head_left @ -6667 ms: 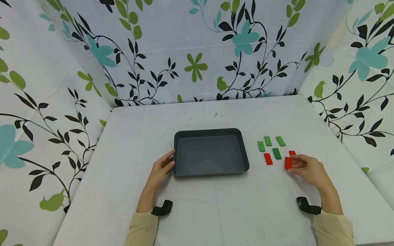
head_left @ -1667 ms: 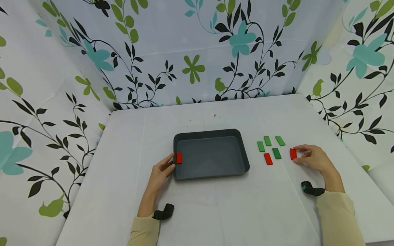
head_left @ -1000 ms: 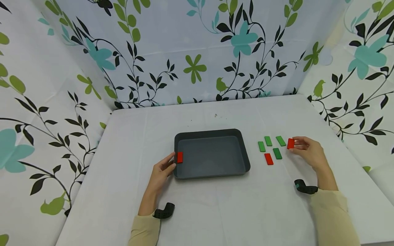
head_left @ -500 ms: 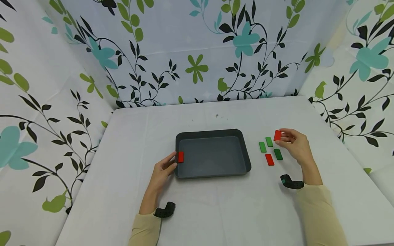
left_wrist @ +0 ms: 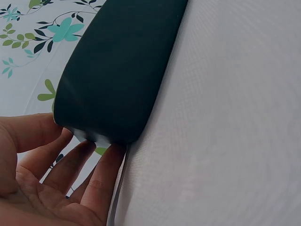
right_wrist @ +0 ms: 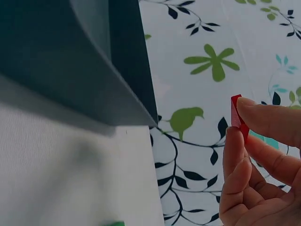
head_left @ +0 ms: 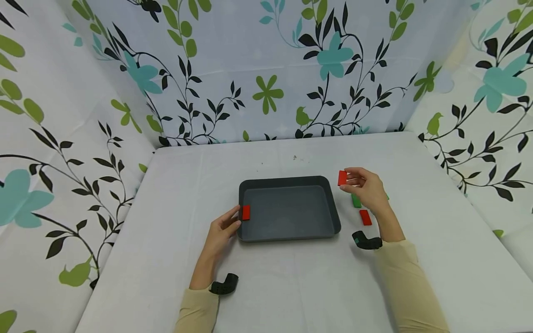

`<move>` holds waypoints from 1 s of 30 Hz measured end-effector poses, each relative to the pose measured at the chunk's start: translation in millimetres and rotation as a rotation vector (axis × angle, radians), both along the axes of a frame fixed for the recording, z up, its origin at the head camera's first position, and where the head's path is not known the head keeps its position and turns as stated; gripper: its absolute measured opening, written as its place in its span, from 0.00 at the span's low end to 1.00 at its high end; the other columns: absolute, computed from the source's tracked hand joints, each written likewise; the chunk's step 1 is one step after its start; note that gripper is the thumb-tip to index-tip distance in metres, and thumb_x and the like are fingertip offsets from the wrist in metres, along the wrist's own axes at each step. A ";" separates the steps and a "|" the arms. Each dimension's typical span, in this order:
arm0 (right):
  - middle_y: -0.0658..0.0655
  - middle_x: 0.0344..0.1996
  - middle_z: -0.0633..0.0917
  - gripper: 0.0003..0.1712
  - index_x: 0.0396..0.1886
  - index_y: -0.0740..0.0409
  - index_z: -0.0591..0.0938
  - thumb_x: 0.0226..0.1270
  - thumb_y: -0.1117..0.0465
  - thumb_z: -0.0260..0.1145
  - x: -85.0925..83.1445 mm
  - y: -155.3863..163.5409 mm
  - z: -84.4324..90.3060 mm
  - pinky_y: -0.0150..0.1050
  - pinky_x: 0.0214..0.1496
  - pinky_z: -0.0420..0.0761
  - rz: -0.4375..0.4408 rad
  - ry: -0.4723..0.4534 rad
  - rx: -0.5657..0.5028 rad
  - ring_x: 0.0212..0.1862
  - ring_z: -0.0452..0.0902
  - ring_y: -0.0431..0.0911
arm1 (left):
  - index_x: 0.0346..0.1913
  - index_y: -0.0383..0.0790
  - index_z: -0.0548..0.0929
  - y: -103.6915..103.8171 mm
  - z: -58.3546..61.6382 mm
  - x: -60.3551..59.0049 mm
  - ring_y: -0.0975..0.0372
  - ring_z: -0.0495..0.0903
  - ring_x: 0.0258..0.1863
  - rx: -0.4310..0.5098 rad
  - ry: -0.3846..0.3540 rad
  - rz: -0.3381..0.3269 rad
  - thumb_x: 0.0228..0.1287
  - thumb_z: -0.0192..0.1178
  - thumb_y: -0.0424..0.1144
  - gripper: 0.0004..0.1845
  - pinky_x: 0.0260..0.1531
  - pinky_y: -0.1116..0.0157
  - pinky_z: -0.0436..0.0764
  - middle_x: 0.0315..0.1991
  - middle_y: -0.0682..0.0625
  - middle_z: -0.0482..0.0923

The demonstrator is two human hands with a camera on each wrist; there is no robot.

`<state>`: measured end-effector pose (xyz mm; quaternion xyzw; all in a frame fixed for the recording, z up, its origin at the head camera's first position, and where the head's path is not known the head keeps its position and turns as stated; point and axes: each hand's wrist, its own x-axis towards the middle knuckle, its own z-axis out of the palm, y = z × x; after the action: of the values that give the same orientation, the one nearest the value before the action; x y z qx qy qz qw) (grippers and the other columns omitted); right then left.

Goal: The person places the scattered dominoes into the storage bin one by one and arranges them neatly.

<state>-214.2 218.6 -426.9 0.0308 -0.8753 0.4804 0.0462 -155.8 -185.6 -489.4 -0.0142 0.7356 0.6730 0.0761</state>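
Note:
A dark grey tray [head_left: 333, 208] lies in the middle of the white table. A red block [head_left: 246, 212] stands against the tray's left wall. My left hand [head_left: 233, 221] rests against that wall from outside; the left wrist view shows its fingers [left_wrist: 80, 162] straight against the tray [left_wrist: 117, 70]. My right hand [head_left: 349, 179] pinches another red block [head_left: 342, 177] in the air just off the tray's far right corner. In the right wrist view thumb and fingers grip this block [right_wrist: 236, 115] beside the tray [right_wrist: 70, 56].
On the table right of the tray lie a red block [head_left: 365, 217] and a green block [head_left: 356, 200], with more green ones mostly hidden behind my right hand. Floral cloth walls close off the left, back and right sides.
My right hand has lifted a red block from the far right and carried it left, up to the tray's far right corner. The left hand and the tray have stayed put.

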 end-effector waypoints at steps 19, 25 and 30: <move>0.63 0.45 0.84 0.28 0.58 0.63 0.79 0.55 0.67 0.75 -8.7 -132.7 -3.2 0.45 0.45 0.81 0.239 0.064 -0.015 0.43 0.83 0.53 | 0.71 0.40 0.69 -0.3 -0.8 0.2 0.48 0.66 0.71 -0.017 -0.007 0.014 0.70 0.55 0.29 0.27 0.61 0.53 0.74 0.73 0.43 0.64; 0.61 0.44 0.85 0.27 0.56 0.62 0.80 0.54 0.65 0.76 -8.9 -165.3 -11.6 0.42 0.44 0.81 0.273 0.027 0.006 0.42 0.83 0.51 | 0.71 0.39 0.68 -0.3 -1.2 0.3 0.48 0.66 0.70 -0.010 0.004 0.009 0.70 0.55 0.29 0.27 0.58 0.58 0.75 0.73 0.44 0.64; 0.60 0.45 0.84 0.27 0.55 0.62 0.81 0.54 0.65 0.76 -10.5 -185.3 -22.9 0.39 0.43 0.81 0.291 0.009 0.047 0.39 0.83 0.47 | 0.71 0.39 0.68 -0.3 -1.0 0.7 0.48 0.66 0.70 -0.006 0.005 0.004 0.70 0.55 0.29 0.27 0.58 0.59 0.76 0.73 0.43 0.64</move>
<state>-224.7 33.3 -449.8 0.1607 -0.8724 0.4611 -0.0209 -155.0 -185.9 -490.4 -0.0145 0.7379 0.6708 0.0729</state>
